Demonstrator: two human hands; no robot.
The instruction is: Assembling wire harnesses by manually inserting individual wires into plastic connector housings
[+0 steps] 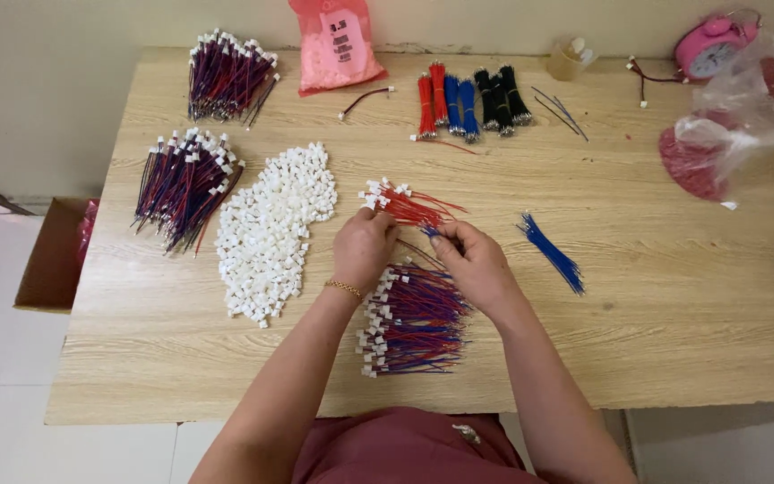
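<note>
My left hand (365,246) and right hand (472,260) pinch a wire (430,231) at mid-bench (656,341). Done: the near pile (414,318), two bundles far left (185,184). Left, I judge: red wires (405,204), blue wires (553,253), many white plugs (270,233).

Bright, even light; soft shadows.

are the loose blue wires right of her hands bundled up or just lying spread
Lying loose. The blue wires sit in a slightly fanned row on the table, with no tie visible, unlike the tied bundles at the far edge.
</note>
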